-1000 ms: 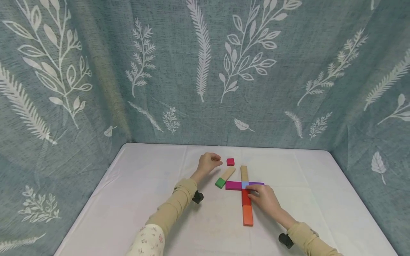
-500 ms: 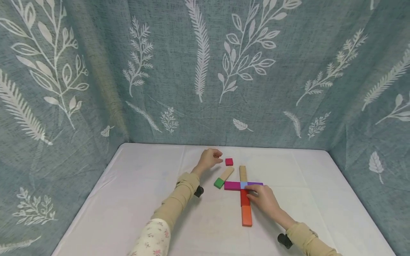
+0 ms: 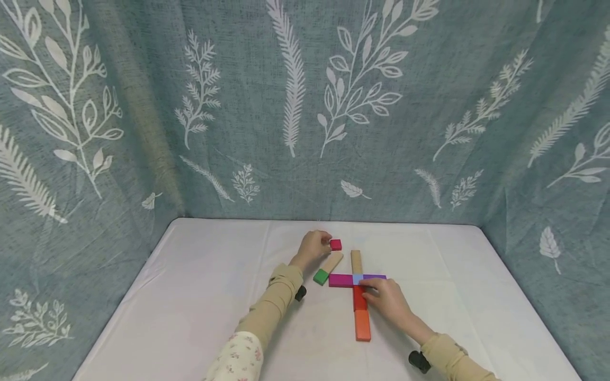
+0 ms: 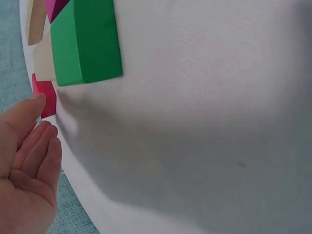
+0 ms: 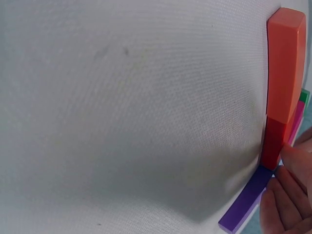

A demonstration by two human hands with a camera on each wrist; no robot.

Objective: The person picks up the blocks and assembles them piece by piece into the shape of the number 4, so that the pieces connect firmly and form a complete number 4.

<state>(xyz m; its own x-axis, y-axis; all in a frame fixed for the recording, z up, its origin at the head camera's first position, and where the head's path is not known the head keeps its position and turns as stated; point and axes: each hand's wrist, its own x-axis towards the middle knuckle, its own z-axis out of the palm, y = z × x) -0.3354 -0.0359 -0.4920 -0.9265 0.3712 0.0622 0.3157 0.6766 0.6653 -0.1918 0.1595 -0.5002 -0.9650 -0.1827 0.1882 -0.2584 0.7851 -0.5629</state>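
Observation:
My left hand (image 3: 314,247) reaches to a small crimson block (image 3: 335,245) at the far side of the table. Its fingertips are at the block's left side, and in the left wrist view the thumb (image 4: 30,109) overlaps that block; I cannot see a firm grip. My right hand (image 3: 388,300) rests at a cross of flat blocks. Its index fingertip touches the light blue square (image 3: 357,279) in the middle, and the thumb lies at the red block (image 5: 275,141). An orange block (image 3: 362,325) continues the near arm; magenta (image 3: 340,280), purple (image 5: 246,200) and natural wood (image 3: 356,261) blocks form the others.
A green block (image 3: 321,277) and a natural wood block (image 3: 333,261) lie diagonally, end to end, just left of the cross. A white cloth covers the table (image 3: 214,296). Blue-green leaf-patterned curtains (image 3: 305,174) stand behind and at both sides.
My left hand has moved right to the crimson block, its thumb and fingers closing in. The right hand stays on the cross, and the blocks hold their places; the head view has shifted slightly.

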